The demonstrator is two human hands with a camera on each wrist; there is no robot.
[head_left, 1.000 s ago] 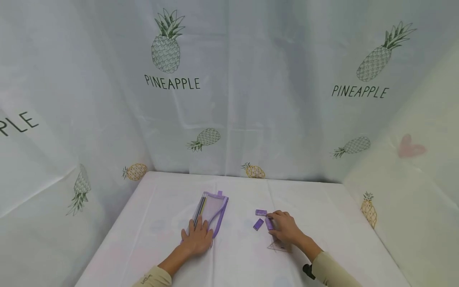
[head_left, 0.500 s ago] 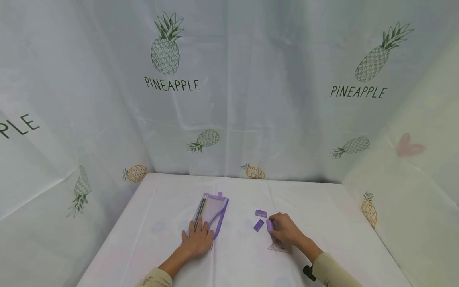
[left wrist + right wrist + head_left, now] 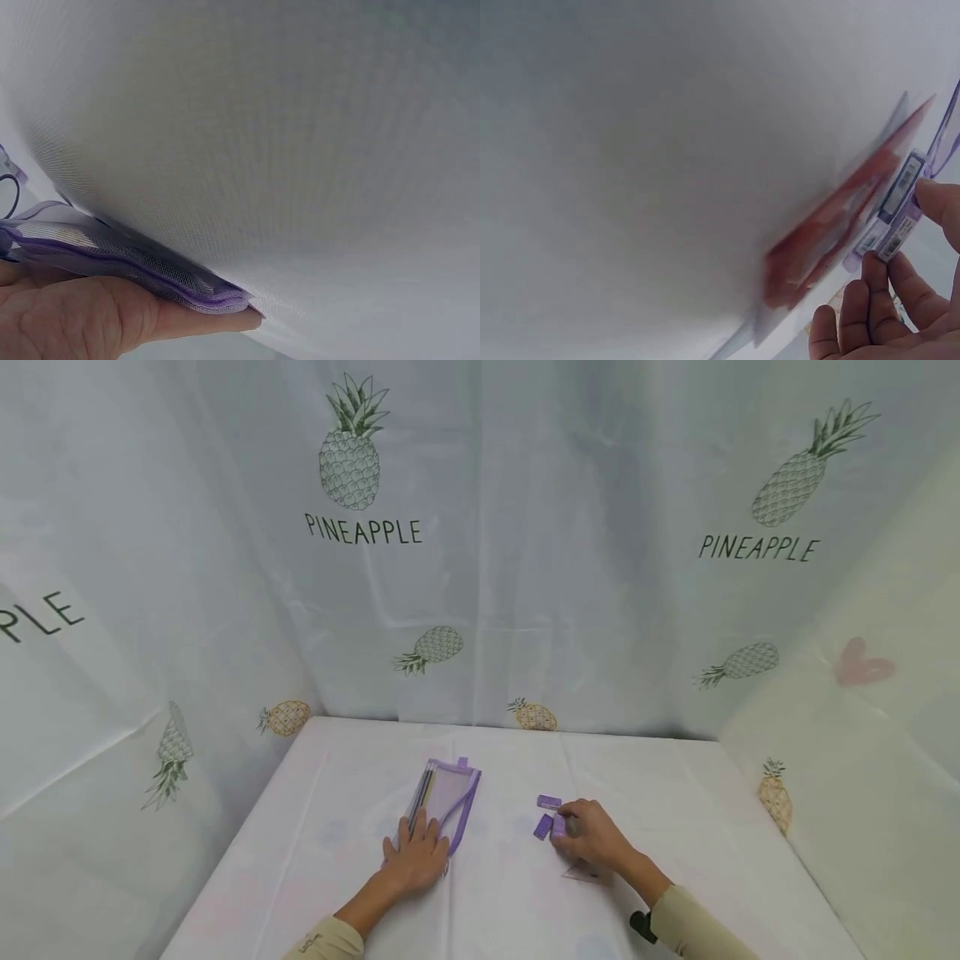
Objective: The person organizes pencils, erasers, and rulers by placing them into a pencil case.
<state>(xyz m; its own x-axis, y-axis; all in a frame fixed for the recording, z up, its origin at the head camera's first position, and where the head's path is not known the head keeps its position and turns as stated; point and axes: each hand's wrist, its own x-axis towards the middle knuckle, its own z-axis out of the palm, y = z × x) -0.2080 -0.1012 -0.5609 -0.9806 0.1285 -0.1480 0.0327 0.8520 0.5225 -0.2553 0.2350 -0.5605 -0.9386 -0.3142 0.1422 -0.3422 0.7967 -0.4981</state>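
My left hand [image 3: 415, 862] rests with spread fingers on the lower end of a see-through mesh pencil case [image 3: 450, 783] with purple edging. Several pencils [image 3: 420, 797] lie along its left side. In the left wrist view the case's purple zip edge [image 3: 150, 281] runs just above the thumb. My right hand [image 3: 595, 835] pinches a small purple-wrapped eraser [image 3: 558, 827] between thumb and fingers, its barcode side [image 3: 898, 238] showing in the right wrist view. Right beside it lie a second purple eraser [image 3: 543, 826] and a third [image 3: 549, 802].
A clear triangular set square [image 3: 585, 872] lies under the right wrist, reddish [image 3: 817, 232] in the right wrist view. The table's white cloth [image 3: 360, 752] reaches back to a pineapple-print curtain [image 3: 570, 568]. A dark strap piece [image 3: 642, 927] sits at the right sleeve.
My right hand has shifted the held eraser slightly left, closer to the other two erasers. The left hand stays on the pencil case.
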